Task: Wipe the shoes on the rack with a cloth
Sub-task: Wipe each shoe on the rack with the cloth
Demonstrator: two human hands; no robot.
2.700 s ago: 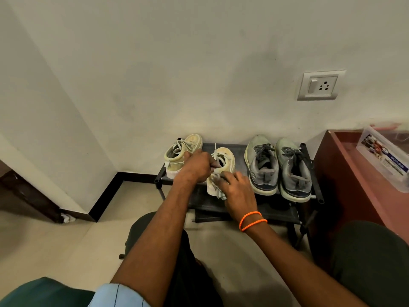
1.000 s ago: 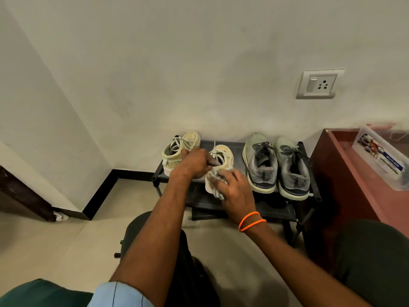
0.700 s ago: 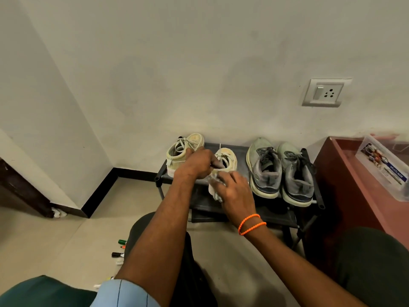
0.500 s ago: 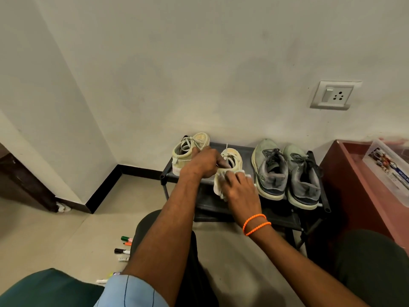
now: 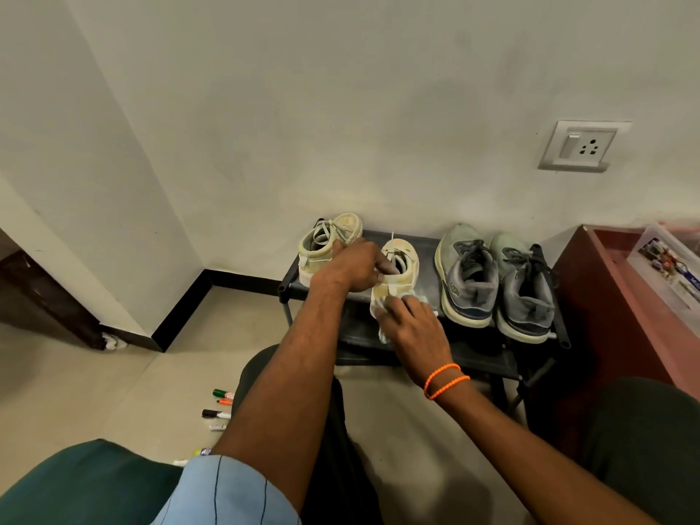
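- Left hand [image 5: 356, 269] gripping cream shoe [image 5: 397, 274] at the collar, on the rack [image 5: 473, 356].
- Right hand [image 5: 414, 327] pressing cloth [image 5: 416, 299] against that shoe's heel, fingers curled round it.
- Second cream shoe [image 5: 325, 246] left of it; grey pair [image 5: 496, 280] right.
- Markers [image 5: 219, 405] on floor, left of rack.

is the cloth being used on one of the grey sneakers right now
No, the right hand presses the cloth against the heel of a cream shoe, while the grey sneakers sit untouched beside it.
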